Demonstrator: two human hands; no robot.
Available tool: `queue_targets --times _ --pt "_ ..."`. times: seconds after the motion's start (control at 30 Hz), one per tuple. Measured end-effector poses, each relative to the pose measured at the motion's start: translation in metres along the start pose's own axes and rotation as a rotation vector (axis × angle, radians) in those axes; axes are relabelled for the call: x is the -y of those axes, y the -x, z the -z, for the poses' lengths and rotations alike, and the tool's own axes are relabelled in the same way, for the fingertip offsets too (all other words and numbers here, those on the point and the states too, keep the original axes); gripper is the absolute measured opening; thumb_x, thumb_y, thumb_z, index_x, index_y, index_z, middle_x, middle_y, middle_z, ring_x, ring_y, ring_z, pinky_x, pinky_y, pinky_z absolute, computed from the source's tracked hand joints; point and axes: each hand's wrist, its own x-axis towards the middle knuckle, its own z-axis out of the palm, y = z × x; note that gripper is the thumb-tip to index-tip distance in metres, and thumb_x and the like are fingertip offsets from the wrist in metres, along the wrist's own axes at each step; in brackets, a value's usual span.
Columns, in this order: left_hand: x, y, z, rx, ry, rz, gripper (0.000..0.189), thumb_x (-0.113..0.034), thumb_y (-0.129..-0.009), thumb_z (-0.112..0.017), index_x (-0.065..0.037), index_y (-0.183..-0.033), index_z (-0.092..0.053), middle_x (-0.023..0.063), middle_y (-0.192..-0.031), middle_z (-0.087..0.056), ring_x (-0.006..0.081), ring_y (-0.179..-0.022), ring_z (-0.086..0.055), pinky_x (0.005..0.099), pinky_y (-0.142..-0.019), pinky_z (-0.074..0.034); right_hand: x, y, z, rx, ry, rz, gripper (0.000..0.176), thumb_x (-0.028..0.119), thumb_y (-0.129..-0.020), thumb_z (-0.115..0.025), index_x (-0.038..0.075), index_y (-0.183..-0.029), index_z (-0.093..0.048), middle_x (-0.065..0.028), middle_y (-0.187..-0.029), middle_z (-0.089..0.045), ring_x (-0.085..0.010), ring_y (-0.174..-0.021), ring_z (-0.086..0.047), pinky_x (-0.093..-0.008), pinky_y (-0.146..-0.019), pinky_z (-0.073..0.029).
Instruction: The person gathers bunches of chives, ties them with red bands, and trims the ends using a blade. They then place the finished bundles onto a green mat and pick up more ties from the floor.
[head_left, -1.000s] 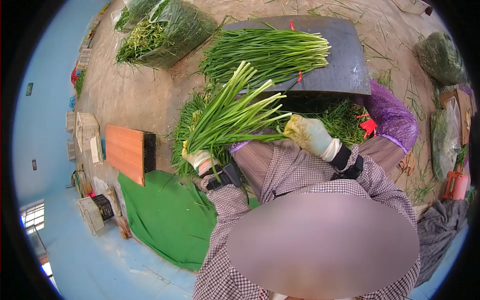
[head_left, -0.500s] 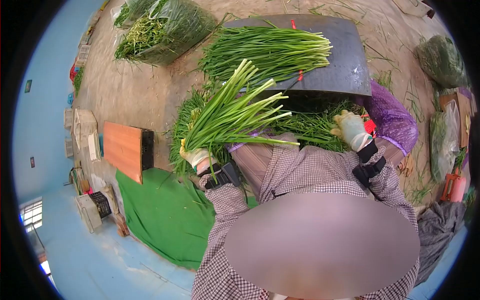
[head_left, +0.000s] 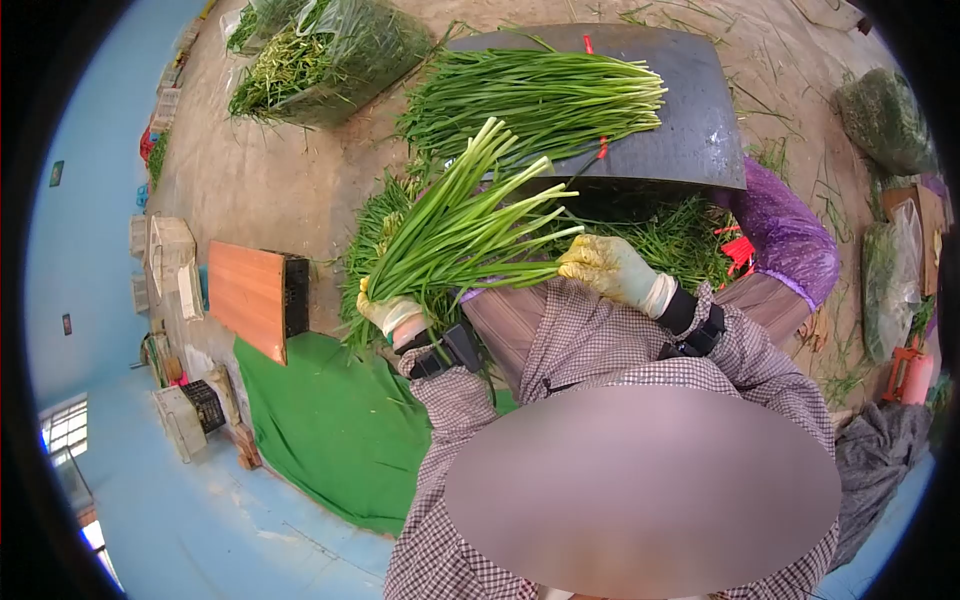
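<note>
My left hand [head_left: 388, 310], in a pale glove, is closed round the leafy part of a bunch of green stalks [head_left: 460, 215]; their pale ends fan out to the upper right. My right hand [head_left: 610, 268], in a yellowish glove, is closed at the pale tip of the lowest stalks of that bunch. Beyond them a thick pile of stalks [head_left: 540, 95] lies on a dark metal sheet [head_left: 700, 110], with red ties showing at its upper and lower edges. Loose greens [head_left: 680, 240] lie beneath the sheet, close to my right hand.
Red strips [head_left: 738, 250] hang by my right knee. An orange-brown board [head_left: 247, 300] leans on a black crate at the left, near a green cloth [head_left: 330, 430]. Bags of greens [head_left: 350, 65] stand at the upper left, and another [head_left: 885, 120] at the right.
My right hand has moved left from above the loose greens to the stalk ends and closed there. The red strips are now more exposed. My left hand has hardly moved.
</note>
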Motion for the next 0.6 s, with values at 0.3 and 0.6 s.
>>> queue_targets --times 0.3,0.6 --pt "0.002 -0.066 0.063 0.100 0.016 -0.061 0.034 -0.041 -0.095 -0.047 -0.015 -0.104 -0.067 0.0104 -0.112 -0.069 0.0329 -0.104 -0.064 0.0511 -0.095 -0.049 -0.064 0.039 0.029 -0.241 0.876 -0.076 0.013 0.020 -0.093 -0.059 0.010 -0.089 -0.065 -0.0037 -0.086 -0.064 -0.0232 -0.080 -0.065 -0.0367 -0.062 -0.056" --pt "0.004 -0.047 0.047 0.100 -0.024 0.016 0.042 -0.046 -0.096 -0.043 -0.015 -0.114 -0.065 0.0111 -0.127 -0.065 0.0327 -0.116 -0.058 0.0551 -0.102 -0.042 -0.050 0.025 0.022 0.009 0.007 -0.228 0.034 0.031 -0.098 -0.063 0.006 -0.120 -0.069 -0.0116 -0.116 -0.068 -0.0264 -0.105 -0.065 -0.0346 -0.092 -0.052"
